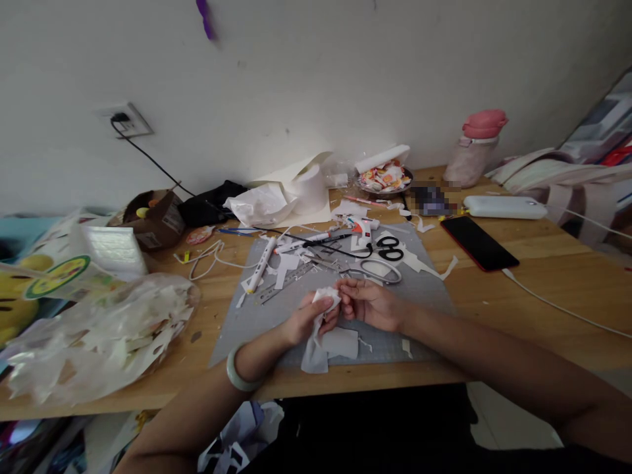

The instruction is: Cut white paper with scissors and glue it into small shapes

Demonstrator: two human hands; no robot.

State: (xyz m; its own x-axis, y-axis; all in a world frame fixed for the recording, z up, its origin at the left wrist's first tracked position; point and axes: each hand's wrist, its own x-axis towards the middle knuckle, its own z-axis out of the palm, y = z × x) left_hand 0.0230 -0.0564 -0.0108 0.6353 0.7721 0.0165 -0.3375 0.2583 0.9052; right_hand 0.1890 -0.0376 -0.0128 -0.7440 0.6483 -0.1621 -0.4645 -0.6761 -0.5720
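1. White paper piece (323, 329) long axis runs roughly vertical in view, top end at the fingers, lower end hanging toward the near edge of the grey cutting mat (276, 309).
2. Looks crumpled, soft and folded at top, with a flatter flap low right.
3. Left hand (309, 319) closed around its upper part.
4. Right hand (370, 304) pinches the top, fingers curled.
5. Scissors (382, 260) and glue gun (363, 230) lie just beyond on the wooden surface (518, 296).
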